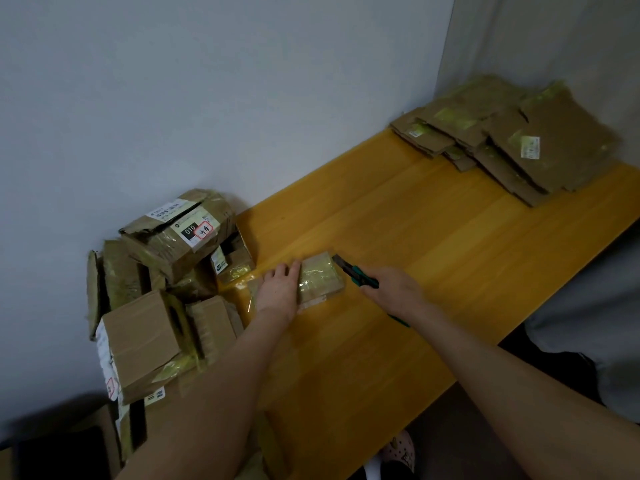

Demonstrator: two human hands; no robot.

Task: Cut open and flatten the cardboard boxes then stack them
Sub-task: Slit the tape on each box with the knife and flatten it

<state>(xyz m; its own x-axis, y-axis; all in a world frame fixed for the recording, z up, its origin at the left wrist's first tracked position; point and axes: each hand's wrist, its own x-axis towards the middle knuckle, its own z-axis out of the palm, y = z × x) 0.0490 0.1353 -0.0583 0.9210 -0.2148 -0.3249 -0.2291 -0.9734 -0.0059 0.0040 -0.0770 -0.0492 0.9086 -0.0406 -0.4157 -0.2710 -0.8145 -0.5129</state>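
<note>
Cardboard box (322,279) pinned under flat left hand (278,289) against sliding; right hand (394,289) wrapped round green utility knife (354,274), blade at its far corner.

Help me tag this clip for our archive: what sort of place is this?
Probably a plain room, perhaps a home or stockroom, used for breaking down parcels: a yellow wooden table set into a bare white wall corner, a heap of taped shipping boxes, a stack of flattened cardboard.
</note>
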